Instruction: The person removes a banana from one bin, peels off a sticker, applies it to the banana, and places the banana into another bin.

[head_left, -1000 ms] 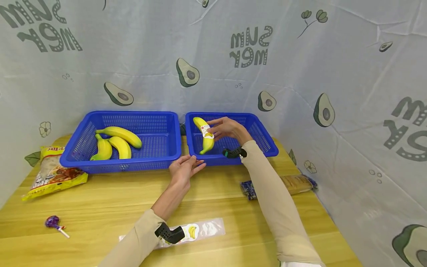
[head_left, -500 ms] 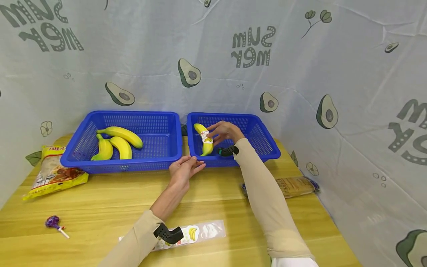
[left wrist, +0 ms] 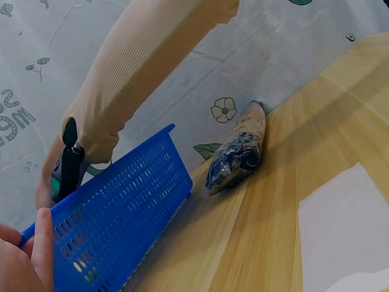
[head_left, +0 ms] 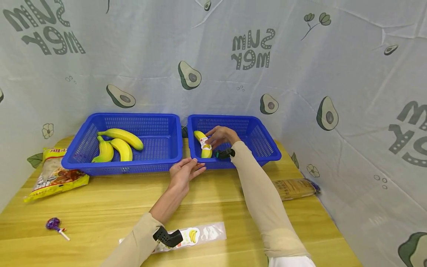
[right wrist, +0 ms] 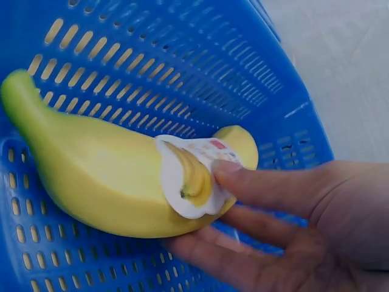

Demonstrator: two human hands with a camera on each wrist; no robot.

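My right hand (head_left: 221, 135) reaches into the right blue basket (head_left: 263, 142) and holds a yellow banana (right wrist: 103, 164) with a green stem. In the right wrist view, the thumb presses on a white banana-print label (right wrist: 191, 179) wrapped on the banana, and the other fingers lie under it. The banana lies along the basket's left side, close to the mesh bottom. My left hand (head_left: 182, 171) pinches the front left corner of that basket's rim; in the left wrist view, one finger (left wrist: 42, 243) lies against the outer wall.
Left of it stands another blue basket (head_left: 156, 148) with 3 bananas (head_left: 123, 138). A yellow food bag (head_left: 58, 174) and a lollipop (head_left: 53, 224) lie at left. A strip of banana labels (head_left: 191, 237) is in front; a brown packet (head_left: 293, 188) lies at right.
My right hand has lowered the banana toward me and down into the right basket. The left hand has stayed at the basket's front corner.
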